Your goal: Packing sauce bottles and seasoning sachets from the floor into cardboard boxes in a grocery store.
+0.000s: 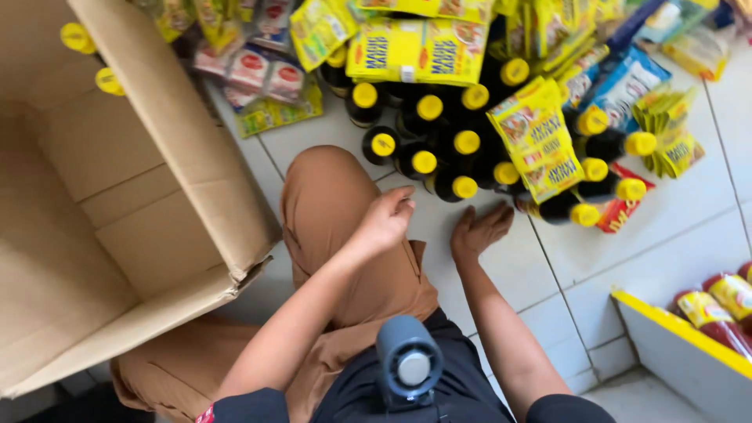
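2 empty hands near dark yellow-capped bottles [439,157] on the tiled floor [501,266].
Left hand [385,221] hovers, fingers loosely curled; right hand [478,233] presses flat, fingers spread, just near of the bottles.

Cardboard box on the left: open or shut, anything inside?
Open. The cardboard box has its flap folded out, and the bare brown inside shows. Two yellow-capped bottles sit at its far corner; otherwise the visible part looks empty.

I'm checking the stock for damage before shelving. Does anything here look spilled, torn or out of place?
No spill shows. The cardboard box lies tipped on its side with a torn flap corner. Yellow sachet strips lie draped across the dark bottles on the floor tiles, not stacked.
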